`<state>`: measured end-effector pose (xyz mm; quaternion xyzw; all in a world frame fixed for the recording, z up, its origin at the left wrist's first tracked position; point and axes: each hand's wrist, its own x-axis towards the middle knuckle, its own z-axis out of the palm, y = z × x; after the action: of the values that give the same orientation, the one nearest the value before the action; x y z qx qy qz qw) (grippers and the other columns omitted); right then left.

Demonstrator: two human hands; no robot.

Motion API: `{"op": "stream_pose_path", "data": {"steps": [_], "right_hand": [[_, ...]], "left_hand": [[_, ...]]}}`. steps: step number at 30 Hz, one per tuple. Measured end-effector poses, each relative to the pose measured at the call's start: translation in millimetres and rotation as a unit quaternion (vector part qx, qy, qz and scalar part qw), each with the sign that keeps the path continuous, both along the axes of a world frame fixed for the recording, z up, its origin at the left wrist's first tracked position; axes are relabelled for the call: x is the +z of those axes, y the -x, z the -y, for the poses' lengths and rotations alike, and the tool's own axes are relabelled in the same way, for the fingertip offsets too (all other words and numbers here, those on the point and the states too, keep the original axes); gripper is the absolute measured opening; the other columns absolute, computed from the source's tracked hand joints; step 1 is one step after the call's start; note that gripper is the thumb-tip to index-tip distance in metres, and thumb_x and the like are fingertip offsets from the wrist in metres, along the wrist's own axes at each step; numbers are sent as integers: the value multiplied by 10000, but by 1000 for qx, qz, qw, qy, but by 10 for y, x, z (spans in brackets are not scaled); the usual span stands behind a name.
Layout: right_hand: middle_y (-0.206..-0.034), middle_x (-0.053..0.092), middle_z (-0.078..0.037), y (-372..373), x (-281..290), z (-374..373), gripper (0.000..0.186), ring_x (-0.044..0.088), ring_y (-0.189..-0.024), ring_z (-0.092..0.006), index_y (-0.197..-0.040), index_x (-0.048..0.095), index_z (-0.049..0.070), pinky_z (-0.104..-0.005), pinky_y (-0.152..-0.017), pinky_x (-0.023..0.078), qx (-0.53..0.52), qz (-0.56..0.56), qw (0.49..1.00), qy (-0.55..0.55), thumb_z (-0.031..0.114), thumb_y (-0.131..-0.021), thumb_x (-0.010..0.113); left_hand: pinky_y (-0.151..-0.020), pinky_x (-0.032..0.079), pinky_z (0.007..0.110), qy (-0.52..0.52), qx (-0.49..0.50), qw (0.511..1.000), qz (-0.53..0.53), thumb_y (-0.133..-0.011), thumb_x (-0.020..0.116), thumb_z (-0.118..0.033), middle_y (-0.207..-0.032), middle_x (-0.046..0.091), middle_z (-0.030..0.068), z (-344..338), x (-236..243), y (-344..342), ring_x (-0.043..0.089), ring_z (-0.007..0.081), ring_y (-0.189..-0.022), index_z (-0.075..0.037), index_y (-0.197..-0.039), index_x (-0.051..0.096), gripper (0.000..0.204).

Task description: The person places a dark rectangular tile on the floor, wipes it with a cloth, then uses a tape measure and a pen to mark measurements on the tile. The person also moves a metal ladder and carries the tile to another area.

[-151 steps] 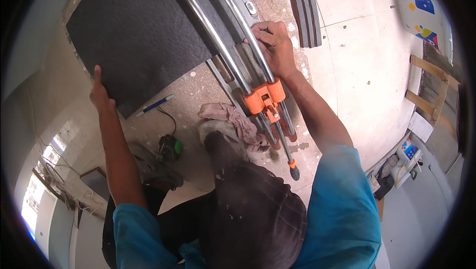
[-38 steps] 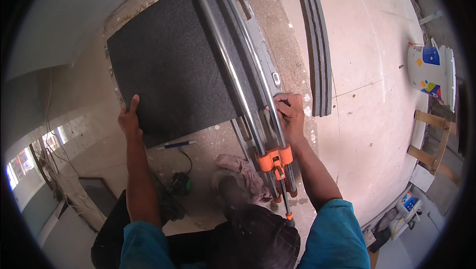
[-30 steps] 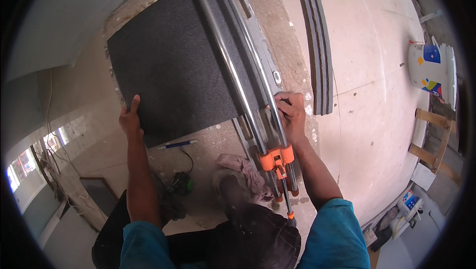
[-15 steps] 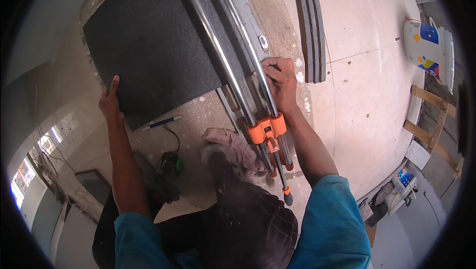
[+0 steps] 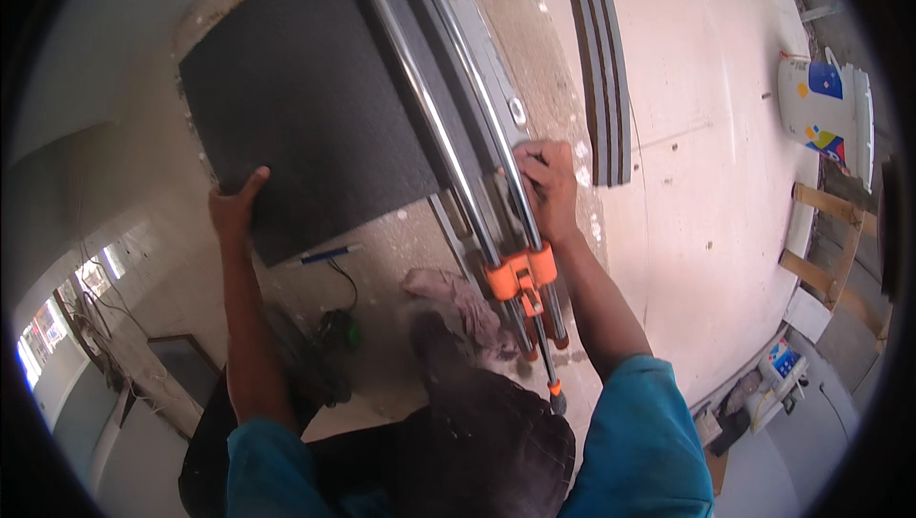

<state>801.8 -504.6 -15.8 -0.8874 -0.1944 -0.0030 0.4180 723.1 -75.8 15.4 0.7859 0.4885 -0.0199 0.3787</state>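
A large dark grey tile (image 5: 305, 108) lies on a tile cutter, under its two steel rails (image 5: 441, 127). My left hand (image 5: 236, 208) grips the tile's near left edge, thumb on top and fingers out of sight. On the cutter's right side, my right hand (image 5: 551, 189) is closed with bent fingers beside the right rail. Its fingertips are partly hidden there, so what they hold cannot be made out. The cutter's orange carriage (image 5: 522, 275) sits on the rails at the near end, its handle (image 5: 556, 399) pointing toward me.
A blue and white pen (image 5: 326, 255) lies by the tile's near edge, with a black and green tool (image 5: 336, 329) closer to me. A pinkish rag (image 5: 463, 303) rests beside the cutter. Several dark strips (image 5: 601, 70), a white bucket (image 5: 821, 108) and a wooden frame (image 5: 828, 241) are on the right.
The whole view has shifted slightly, moving the scene down and right in the picture. My left thumb now reaches further over the tile. The carriage stays at the rails' near end.
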Motion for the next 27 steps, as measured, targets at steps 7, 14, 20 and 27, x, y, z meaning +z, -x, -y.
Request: {"op": "stream_pose_path", "data": {"steps": [7, 14, 20, 27], "right_hand": [[-958, 635, -48, 21, 24, -45, 167, 523, -905, -259, -892, 715, 75, -353, -774, 440, -22, -39, 999, -5, -17, -754, 691], [-961, 633, -46, 30, -18, -39, 211, 517, -899, -257, -922, 717, 82, -354, -773, 442, -14, -25, 999, -23, -30, -746, 685], [-953, 623, -40, 37, -25, -7, 208, 486, -865, -222, -964, 724, 101, -319, -755, 425, -17, -1, 1000, -7, 11, -778, 705], [-955, 586, -109, 1221, 614, 788, 261, 545, -846, -238, -1110, 597, 28, -342, -756, 454, -133, -90, 986, 42, 103, -866, 653]], "left_hand": [[-910, 500, 373, -6, -20, 1000, -16, -563, 927, -444, -1165, 613, 223, -39, 71, -64, 628, 297, -1049, 133, -1238, 484, 993], [-1011, 442, 390, -7, -26, 999, 24, -557, 930, -429, -1371, 451, 257, -64, 25, -48, 518, 317, -1224, 92, -1412, 282, 1192], [-1036, 421, 395, -22, -29, 998, 41, -550, 931, -430, -1390, 434, 264, -39, 17, -55, 482, 338, -1268, 82, -1460, 217, 1265], [-1054, 412, 412, -38, 0, 999, 18, -512, 935, -472, -1387, 433, 276, -6, 43, -48, 469, 356, -1279, 79, -1455, 217, 1306]]}}
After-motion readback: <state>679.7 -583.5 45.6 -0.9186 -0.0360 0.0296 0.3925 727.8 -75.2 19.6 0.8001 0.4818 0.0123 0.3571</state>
